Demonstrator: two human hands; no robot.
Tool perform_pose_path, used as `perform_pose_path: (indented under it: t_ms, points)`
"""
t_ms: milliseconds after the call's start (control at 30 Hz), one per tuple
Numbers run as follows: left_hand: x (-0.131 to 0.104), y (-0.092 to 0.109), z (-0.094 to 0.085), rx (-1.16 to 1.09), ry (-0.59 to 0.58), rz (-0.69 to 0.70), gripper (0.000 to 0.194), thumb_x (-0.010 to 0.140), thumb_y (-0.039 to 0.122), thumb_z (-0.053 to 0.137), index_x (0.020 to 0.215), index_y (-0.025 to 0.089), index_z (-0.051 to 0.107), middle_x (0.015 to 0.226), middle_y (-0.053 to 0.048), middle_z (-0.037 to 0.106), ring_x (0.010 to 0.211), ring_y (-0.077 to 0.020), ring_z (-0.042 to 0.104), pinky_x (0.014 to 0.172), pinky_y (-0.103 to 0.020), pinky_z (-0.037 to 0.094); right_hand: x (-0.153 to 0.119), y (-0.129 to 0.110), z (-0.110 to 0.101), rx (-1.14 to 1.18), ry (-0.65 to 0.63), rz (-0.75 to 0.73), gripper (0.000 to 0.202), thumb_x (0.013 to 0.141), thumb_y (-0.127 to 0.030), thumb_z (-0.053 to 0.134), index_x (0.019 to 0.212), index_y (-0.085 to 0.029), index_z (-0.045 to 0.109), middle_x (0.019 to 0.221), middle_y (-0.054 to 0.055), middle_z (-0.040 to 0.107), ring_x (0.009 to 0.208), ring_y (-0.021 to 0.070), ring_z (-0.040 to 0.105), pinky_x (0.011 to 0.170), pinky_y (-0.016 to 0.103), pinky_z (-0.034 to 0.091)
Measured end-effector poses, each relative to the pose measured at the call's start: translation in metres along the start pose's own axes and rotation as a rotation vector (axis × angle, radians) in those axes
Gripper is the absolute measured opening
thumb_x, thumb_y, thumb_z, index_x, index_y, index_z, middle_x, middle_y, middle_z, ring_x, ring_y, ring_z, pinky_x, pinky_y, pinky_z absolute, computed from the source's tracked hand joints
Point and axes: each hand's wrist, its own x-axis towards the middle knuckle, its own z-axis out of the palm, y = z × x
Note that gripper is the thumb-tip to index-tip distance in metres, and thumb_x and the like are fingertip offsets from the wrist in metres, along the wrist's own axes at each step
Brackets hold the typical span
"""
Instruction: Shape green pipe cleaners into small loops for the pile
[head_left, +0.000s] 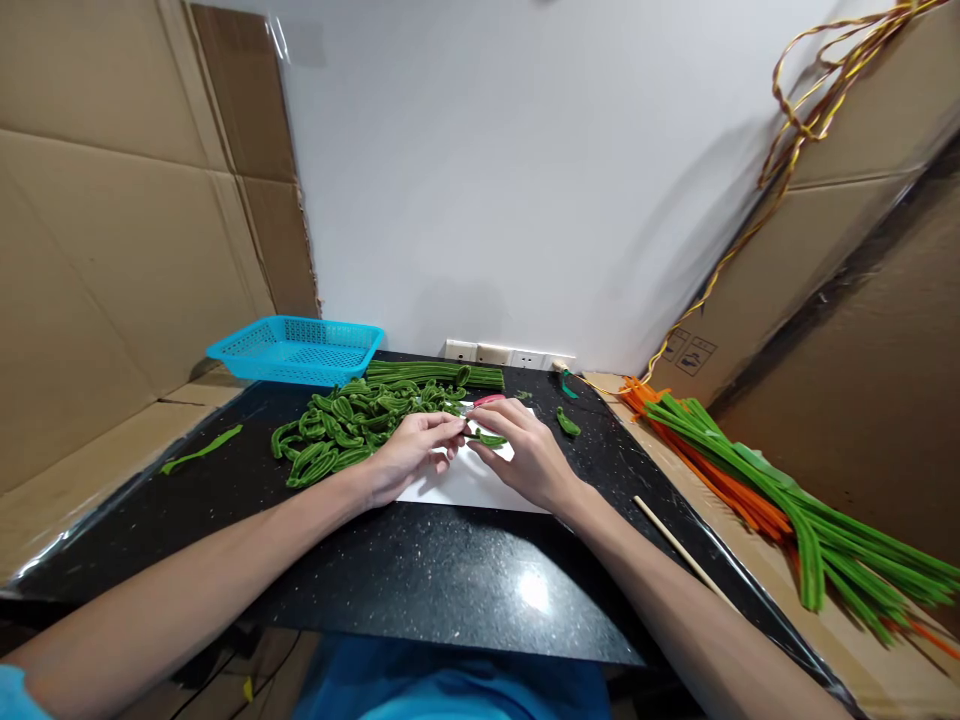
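Observation:
Both hands meet over a white sheet of paper [457, 488] on the black tabletop. A small green pipe-cleaner leaf [491, 440] is pinched between their fingertips. My left hand [412, 452] is closed at its stem end, thumb against forefinger. My right hand [531, 455] curls over the leaf from the other side, fingers closed on it and partly hiding it. Just left of the hands lies a heap of looped green pipe-cleaner leaves [337, 425]. One single leaf [568, 423] rests to the right. Behind the fingers shows a pinkish-red handle [489, 400], mostly covered.
A blue plastic basket [300, 350] stands at the back left. Straight green pipe cleaners [442, 374] lie along the wall below power sockets [495, 354]. At right are a wooden stick [682, 550] and bundles of green [765, 490] and orange pipe cleaners [739, 500]. Cardboard walls flank both sides.

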Motion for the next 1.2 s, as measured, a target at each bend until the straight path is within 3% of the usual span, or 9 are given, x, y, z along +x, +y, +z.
perform_pose_path:
  t_ms: [167,433,700,867,1200]
  points:
    - [-0.0009,0.0005,0.0008,-0.062,-0.034,-0.025,0.037,0.077,0.045,0.085,0.087,0.011,0.071,0.078,-0.002,0.06,0.065,-0.0076,0.05,0.054,-0.018,0.037,0.0007,0.0035,-0.0012,-0.008,0.033,-0.03,0.021,0.102,-0.022,0.059,0.122,-0.023,0.065,0.118,0.011,0.07,0.113,0.0249,0.063,0.092,0.041,0.057]
    - [0.0,-0.0003,0.0011,0.016,0.017,0.029,0.041,0.073,0.045,0.088,0.093,0.011,0.076,0.082,-0.005,0.065,0.069,-0.0093,0.054,0.057,-0.02,0.04,-0.0004,0.004,-0.0029,0.056,-0.009,-0.027,0.026,0.099,-0.035,0.067,0.122,-0.023,0.068,0.116,0.012,0.073,0.108,0.0252,0.067,0.091,0.042,0.058]
    - [0.001,-0.001,-0.002,0.069,0.021,0.055,0.04,0.071,0.042,0.09,0.093,0.011,0.078,0.084,-0.007,0.071,0.067,-0.0093,0.056,0.06,-0.023,0.043,-0.0023,0.0072,0.0,0.151,0.057,-0.022,0.016,0.101,-0.028,0.063,0.108,-0.023,0.076,0.1,0.009,0.077,0.092,0.0217,0.072,0.083,0.038,0.06]
    - [0.0003,0.0015,-0.0016,0.175,-0.047,0.028,0.045,0.073,0.047,0.087,0.094,0.009,0.076,0.081,-0.007,0.071,0.062,-0.0088,0.054,0.059,-0.024,0.041,-0.0017,0.0066,-0.0039,0.144,0.043,-0.002,0.019,0.103,-0.03,0.06,0.101,-0.024,0.077,0.095,0.007,0.077,0.092,0.0219,0.072,0.085,0.038,0.059]
    - [-0.0041,0.0059,0.0036,0.113,-0.178,-0.097,0.047,0.075,0.053,0.084,0.085,0.013,0.061,0.074,0.001,0.056,0.055,-0.0049,0.045,0.05,-0.02,0.03,0.0007,0.0032,-0.0085,0.058,0.017,-0.004,0.023,0.104,-0.035,0.056,0.096,-0.022,0.073,0.092,0.008,0.075,0.084,0.0213,0.07,0.078,0.034,0.056]
